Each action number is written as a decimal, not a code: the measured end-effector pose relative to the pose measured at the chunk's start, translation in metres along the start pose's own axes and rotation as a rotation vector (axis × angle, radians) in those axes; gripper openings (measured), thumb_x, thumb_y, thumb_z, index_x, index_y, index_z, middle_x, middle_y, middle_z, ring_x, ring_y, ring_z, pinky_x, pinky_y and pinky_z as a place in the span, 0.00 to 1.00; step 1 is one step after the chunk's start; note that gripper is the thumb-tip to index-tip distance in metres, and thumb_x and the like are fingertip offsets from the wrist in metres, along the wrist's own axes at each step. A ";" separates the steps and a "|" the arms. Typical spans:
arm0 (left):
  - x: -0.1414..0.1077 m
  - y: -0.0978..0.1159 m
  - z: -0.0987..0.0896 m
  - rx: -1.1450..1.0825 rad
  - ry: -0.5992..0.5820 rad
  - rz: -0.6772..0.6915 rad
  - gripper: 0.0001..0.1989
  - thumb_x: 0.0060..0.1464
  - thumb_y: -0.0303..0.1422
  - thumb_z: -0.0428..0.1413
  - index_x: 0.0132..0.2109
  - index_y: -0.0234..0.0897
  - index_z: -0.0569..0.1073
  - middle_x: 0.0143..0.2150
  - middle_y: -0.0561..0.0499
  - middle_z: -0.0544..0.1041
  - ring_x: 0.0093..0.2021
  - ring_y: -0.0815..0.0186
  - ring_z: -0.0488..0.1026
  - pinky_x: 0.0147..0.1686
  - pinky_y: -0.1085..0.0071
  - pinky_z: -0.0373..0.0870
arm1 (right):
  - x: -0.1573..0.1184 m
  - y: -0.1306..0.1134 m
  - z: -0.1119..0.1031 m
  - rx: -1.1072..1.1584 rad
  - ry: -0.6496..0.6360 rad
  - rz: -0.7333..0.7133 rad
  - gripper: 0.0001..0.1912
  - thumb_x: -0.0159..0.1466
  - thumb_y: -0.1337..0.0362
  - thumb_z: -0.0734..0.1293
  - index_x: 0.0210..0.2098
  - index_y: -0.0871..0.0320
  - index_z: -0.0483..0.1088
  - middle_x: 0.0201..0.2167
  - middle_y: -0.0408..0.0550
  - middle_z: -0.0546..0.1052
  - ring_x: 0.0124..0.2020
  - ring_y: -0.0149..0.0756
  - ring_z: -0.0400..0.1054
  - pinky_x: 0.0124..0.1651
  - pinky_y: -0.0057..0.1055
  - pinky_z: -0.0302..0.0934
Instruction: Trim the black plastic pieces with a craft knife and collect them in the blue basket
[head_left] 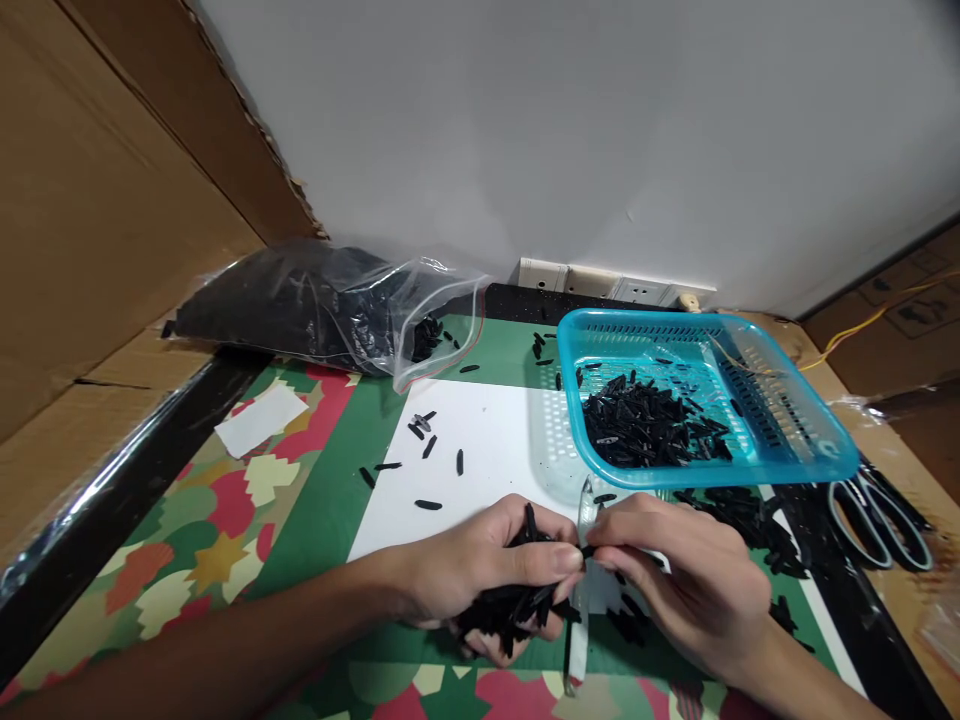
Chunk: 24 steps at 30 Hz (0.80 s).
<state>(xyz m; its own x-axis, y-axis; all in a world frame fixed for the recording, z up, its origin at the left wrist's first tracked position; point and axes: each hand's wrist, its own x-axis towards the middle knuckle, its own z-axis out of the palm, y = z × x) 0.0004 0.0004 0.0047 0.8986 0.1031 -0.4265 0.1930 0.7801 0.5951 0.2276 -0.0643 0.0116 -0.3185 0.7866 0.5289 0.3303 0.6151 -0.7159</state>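
Nearest, the left forearm comes in from eight o'clock and the left hand (510, 575) lies turned partly upward, its fingers curled around a heap of thin black pieces (514, 610), its thumb pressed over the top. The right forearm enters from four o'clock; the right hand (679, 575) points toward nine, thumb and forefinger clamped together on one black piece (587, 552) right at the left thumb's tip. Its other fingers are folded, and how they close is hard to see. A narrow pale stick (578, 645) runs roughly from six to twelve o'clock beneath the hands, which hide its middle. From the hands, loose pieces (750, 520) lie at two to three o'clock, with grey-handled scissors (874, 525) beyond them at three. A white sheet (480, 450) spreads toward eleven, a few pieces scattered on it, over a green and patterned covering (315, 530). At one to two o'clock a blue basket (795, 470) holds a larger pile (652, 425) and stands across the way to the wall on that side. A small white paper (262, 420) lies at ten; past it, toward eleven, slumps a clear zip bag (300, 305) full of dark contents. Farthest, wall sockets (592, 283) sit at twelve, low against the wall (525, 130).
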 end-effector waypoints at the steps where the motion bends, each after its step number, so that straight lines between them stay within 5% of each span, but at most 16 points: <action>1: 0.000 0.000 0.000 -0.004 0.005 0.008 0.25 0.57 0.56 0.66 0.39 0.40 0.69 0.25 0.58 0.65 0.19 0.75 0.57 0.12 0.82 0.56 | -0.001 0.001 -0.003 -0.077 0.021 -0.037 0.12 0.70 0.77 0.68 0.49 0.57 0.77 0.33 0.49 0.83 0.29 0.37 0.77 0.31 0.31 0.70; 5: 0.002 -0.002 -0.002 -0.028 0.008 0.039 0.23 0.60 0.55 0.63 0.38 0.41 0.67 0.24 0.59 0.66 0.17 0.77 0.52 0.11 0.82 0.54 | 0.000 0.010 -0.025 -0.440 0.214 -0.176 0.23 0.65 0.81 0.69 0.55 0.54 0.78 0.36 0.48 0.84 0.33 0.41 0.79 0.38 0.36 0.73; 10: 0.001 -0.002 -0.003 -0.064 0.031 0.062 0.23 0.61 0.53 0.64 0.37 0.40 0.67 0.25 0.59 0.64 0.18 0.77 0.51 0.12 0.82 0.52 | 0.011 0.019 -0.043 -0.755 0.382 -0.073 0.32 0.67 0.80 0.71 0.67 0.52 0.72 0.39 0.50 0.83 0.36 0.42 0.76 0.43 0.40 0.67; 13: 0.000 0.000 -0.003 -0.090 0.050 0.068 0.22 0.63 0.53 0.63 0.37 0.40 0.67 0.25 0.59 0.62 0.18 0.77 0.49 0.11 0.83 0.50 | 0.009 0.014 -0.034 -0.654 0.213 -0.236 0.27 0.66 0.81 0.71 0.62 0.61 0.73 0.38 0.53 0.83 0.34 0.40 0.74 0.37 0.36 0.66; 16: 0.000 0.001 -0.004 -0.151 0.075 0.110 0.20 0.66 0.51 0.59 0.38 0.41 0.66 0.25 0.61 0.60 0.16 0.78 0.47 0.11 0.84 0.47 | 0.002 0.009 -0.017 -0.528 -0.040 -0.324 0.09 0.68 0.76 0.71 0.48 0.65 0.76 0.32 0.53 0.81 0.27 0.37 0.69 0.31 0.34 0.62; 18: 0.000 0.001 -0.006 -0.200 0.090 0.145 0.18 0.69 0.49 0.57 0.39 0.41 0.66 0.25 0.61 0.59 0.16 0.78 0.47 0.11 0.85 0.46 | -0.001 0.009 -0.007 -0.476 -0.084 -0.330 0.03 0.71 0.73 0.69 0.44 0.65 0.75 0.29 0.52 0.79 0.26 0.36 0.68 0.30 0.34 0.61; 24: -0.004 0.006 -0.012 -0.406 -0.008 0.287 0.15 0.71 0.45 0.55 0.38 0.40 0.69 0.25 0.62 0.60 0.14 0.78 0.44 0.10 0.84 0.47 | -0.002 0.013 0.007 -0.495 -0.156 -0.264 0.05 0.75 0.72 0.66 0.45 0.65 0.75 0.30 0.49 0.80 0.27 0.36 0.70 0.32 0.34 0.61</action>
<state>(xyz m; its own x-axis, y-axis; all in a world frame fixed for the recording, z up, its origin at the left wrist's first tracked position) -0.0070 0.0116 0.0022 0.8964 0.3453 -0.2778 -0.2303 0.8986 0.3735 0.2258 -0.0582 -0.0021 -0.5614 0.6092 0.5601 0.5857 0.7706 -0.2511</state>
